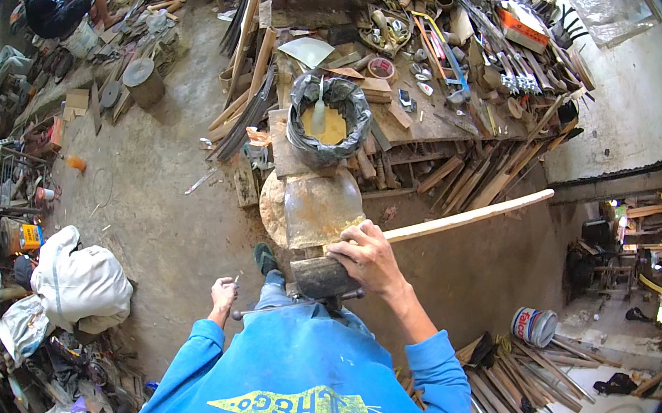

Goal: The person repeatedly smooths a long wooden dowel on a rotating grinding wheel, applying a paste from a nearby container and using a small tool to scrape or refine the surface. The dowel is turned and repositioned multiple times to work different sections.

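Observation:
My right hand [370, 255] is closed around the near end of a long, slightly curved pale wooden strip [472, 215], which reaches out to the right. Just below that hand sits a dark, rounded block [322, 276], with metal rods and knobs of what looks like a vise close to my body. My left hand [225, 294] is low on the left with its fingers curled; a tiny pale thing shows at the fingertips, too small to name. Beyond the block lies a scuffed, dusty curved plate [319, 205] against a round stump [271, 203].
Ahead stands a bucket [325, 149] lined with black plastic, holding yellowish liquid and a bottle. A workbench [434, 120] behind it is crowded with tools and wood. A white sack [80, 280] lies left, a paint bucket [533, 325] right. A person [56, 7] sits far left.

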Available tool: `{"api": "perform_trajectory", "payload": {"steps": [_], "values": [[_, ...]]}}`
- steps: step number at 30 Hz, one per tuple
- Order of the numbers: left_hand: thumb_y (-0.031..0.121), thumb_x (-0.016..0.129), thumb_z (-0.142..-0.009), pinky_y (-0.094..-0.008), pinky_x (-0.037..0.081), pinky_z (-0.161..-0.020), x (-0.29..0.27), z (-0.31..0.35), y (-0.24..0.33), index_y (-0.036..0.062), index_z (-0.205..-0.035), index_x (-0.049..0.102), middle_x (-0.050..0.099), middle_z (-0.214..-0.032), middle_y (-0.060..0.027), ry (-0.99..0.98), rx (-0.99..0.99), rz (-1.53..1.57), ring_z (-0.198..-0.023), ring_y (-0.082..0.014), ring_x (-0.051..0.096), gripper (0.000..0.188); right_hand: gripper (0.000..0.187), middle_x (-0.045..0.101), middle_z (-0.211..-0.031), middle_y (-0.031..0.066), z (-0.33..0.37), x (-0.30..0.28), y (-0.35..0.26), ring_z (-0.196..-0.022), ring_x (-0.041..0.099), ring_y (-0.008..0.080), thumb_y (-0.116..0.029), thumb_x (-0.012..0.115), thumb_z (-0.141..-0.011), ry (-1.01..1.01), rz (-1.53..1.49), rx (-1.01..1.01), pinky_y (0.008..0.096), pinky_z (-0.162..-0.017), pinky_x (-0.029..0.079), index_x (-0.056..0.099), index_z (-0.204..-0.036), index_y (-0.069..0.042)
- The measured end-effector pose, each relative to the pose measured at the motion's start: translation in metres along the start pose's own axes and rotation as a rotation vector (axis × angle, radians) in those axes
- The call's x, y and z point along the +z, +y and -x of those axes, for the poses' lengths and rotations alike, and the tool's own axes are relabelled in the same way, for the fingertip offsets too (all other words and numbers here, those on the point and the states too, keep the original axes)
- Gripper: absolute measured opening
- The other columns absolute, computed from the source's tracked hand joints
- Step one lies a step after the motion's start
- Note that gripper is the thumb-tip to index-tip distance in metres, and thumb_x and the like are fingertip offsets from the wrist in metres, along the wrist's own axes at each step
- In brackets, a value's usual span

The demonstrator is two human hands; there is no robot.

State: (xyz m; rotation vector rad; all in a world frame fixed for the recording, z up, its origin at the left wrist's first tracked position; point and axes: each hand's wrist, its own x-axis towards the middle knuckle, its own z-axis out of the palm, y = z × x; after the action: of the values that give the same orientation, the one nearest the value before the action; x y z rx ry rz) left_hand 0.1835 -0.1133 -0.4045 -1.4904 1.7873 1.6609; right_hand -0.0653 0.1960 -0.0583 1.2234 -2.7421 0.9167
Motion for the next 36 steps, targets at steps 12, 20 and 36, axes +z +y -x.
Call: {"api": "perform_trajectory", "payload": {"steps": [12, 20, 36], "values": [[0.007, 0.067, -0.088, -0.0311, 0.056, -0.056, -0.005, -0.001, -0.018, 0.0008, -0.117, 0.059, 0.072, -0.091, -0.0129, 0.000, -0.040, 0.029, -0.068, -0.0180, 0.067, 0.031, 0.016, 0.060, -0.090, 0.0050, 0.041, -0.074, 0.080, -0.093, 0.052, 0.0226, -0.019, 0.083, -0.074, -0.014, -0.154, 0.441, 0.0353, -0.084, 0.047, 0.080, -0.090, -0.015], [0.004, 0.065, -0.084, -0.0305, 0.056, -0.057, -0.009, 0.004, -0.026, 0.0001, -0.117, 0.059, 0.072, -0.091, -0.0135, 0.019, -0.096, -0.007, -0.068, -0.0178, 0.067, 0.034, 0.014, 0.061, -0.091, 0.0021, 0.030, -0.047, 0.063, -0.091, 0.052, 0.0214, -0.020, 0.082, -0.075, -0.036, 0.017, 0.173, 0.0373, -0.083, 0.045, 0.080, -0.088, -0.018], [0.003, 0.065, -0.085, -0.0313, 0.053, -0.056, -0.022, 0.017, -0.020, 0.0005, -0.117, 0.058, 0.070, -0.089, -0.0119, 0.004, -0.067, 0.041, -0.067, -0.0171, 0.064, 0.033, 0.054, 0.050, -0.148, 0.0153, 0.065, 0.052, -0.052, -0.139, 0.044, 0.0308, -0.028, 0.058, -0.096, -0.002, 0.190, 0.231, 0.0464, -0.116, 0.031, 0.050, -0.143, -0.003]]}}
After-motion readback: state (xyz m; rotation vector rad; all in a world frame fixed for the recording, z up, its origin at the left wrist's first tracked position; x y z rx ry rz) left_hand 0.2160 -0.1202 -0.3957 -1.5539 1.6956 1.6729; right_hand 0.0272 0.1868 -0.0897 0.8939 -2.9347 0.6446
